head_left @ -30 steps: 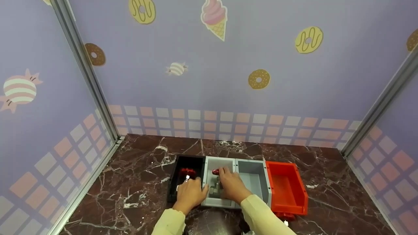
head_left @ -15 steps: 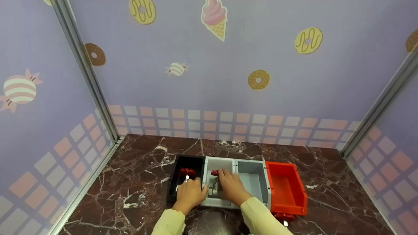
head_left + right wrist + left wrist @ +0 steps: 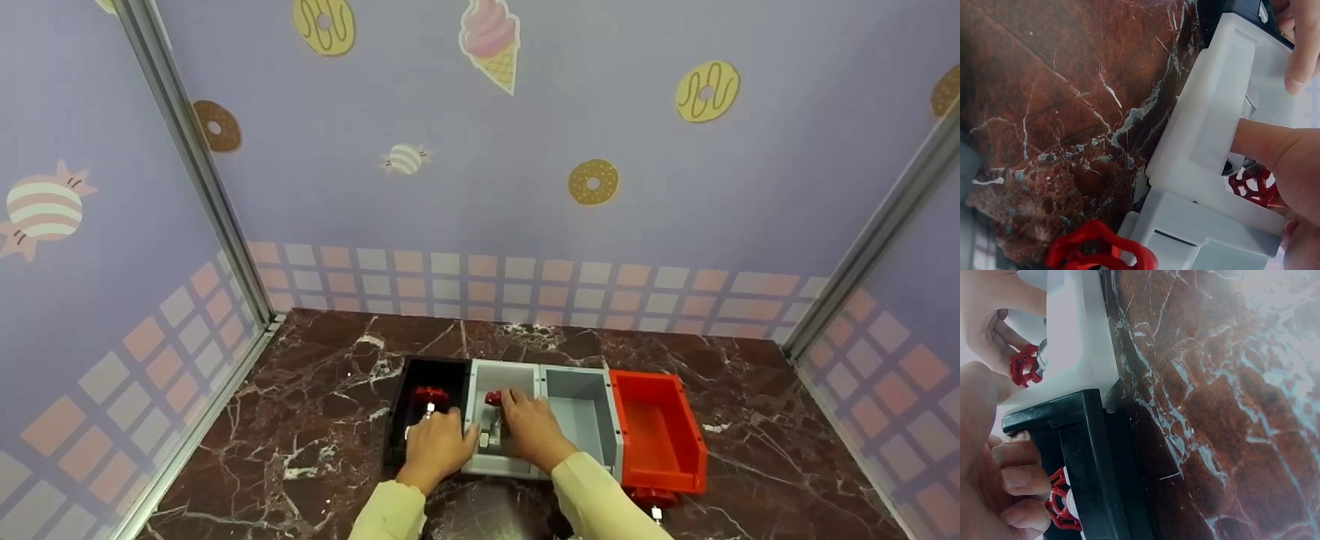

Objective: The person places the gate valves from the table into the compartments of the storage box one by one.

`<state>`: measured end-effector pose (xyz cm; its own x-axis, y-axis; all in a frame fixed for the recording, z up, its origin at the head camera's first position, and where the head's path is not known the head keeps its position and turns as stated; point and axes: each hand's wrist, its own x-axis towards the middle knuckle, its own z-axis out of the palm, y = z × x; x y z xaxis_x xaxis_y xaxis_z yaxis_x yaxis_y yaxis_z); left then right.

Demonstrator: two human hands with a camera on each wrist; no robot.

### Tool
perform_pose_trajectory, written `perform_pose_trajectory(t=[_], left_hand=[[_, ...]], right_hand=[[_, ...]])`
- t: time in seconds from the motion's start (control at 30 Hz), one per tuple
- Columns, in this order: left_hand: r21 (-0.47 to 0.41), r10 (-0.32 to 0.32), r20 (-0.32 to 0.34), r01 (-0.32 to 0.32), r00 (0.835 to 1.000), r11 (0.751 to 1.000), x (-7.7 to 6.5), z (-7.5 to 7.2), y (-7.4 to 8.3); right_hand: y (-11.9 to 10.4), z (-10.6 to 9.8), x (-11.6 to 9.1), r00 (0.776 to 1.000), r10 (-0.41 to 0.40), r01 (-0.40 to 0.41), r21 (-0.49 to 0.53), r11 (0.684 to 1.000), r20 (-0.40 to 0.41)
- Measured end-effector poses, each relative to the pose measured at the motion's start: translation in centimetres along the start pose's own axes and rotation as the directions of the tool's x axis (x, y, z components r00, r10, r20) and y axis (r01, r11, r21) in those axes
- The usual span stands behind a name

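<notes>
My right hand [image 3: 536,435] reaches into the white bin [image 3: 504,371] and holds a metal valve with a red handwheel [image 3: 493,397]. In the right wrist view its thumb [image 3: 1264,140] extends over the front wall, with the handwheel [image 3: 1255,185] beside the fingers; the palm hides part of the valve body. My left hand [image 3: 439,446] grips the wall of the black bin [image 3: 1095,433] on the side toward the white one, fingers curled inside and thumb across it. Another red-handled valve [image 3: 430,396] lies in the black bin, close to those fingers.
Right of the white bin stand a grey bin [image 3: 589,420] and a red bin [image 3: 652,427], all joined in a row on the dark marbled table [image 3: 330,405]. One more red-handled valve [image 3: 652,496] lies before the red bin. Patterned walls [image 3: 480,210] enclose the table.
My right hand, with the valve, has shifted slightly toward me and left within the white bin. My left hand stays in place.
</notes>
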<state>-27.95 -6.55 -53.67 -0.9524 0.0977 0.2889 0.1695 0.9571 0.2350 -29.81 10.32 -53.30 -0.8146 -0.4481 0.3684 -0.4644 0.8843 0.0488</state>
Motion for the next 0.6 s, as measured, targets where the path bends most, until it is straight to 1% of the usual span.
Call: perform_pose_trajectory(t=[0.27,0.37,0.6], left_hand=[[-0.002,-0.008,0.009,0.008,1.000,1.000,-0.04,0.08,-0.04],[-0.003,-0.008,0.008,0.008,1.000,1.000,-0.06,0.05,0.01],[0.004,0.008,-0.048,-0.007,0.999,1.000,-0.14,0.13,-0.04]], right_hand=[[0.05,-0.18,-0.13,0.999,-0.009,0.007,0.056,0.998,0.035],[0.07,-0.27,-0.13,0.999,-0.007,0.005,0.068,0.998,0.035],[0.03,-0.29,-0.19,1.000,0.005,-0.006,0.044,0.999,0.030]])
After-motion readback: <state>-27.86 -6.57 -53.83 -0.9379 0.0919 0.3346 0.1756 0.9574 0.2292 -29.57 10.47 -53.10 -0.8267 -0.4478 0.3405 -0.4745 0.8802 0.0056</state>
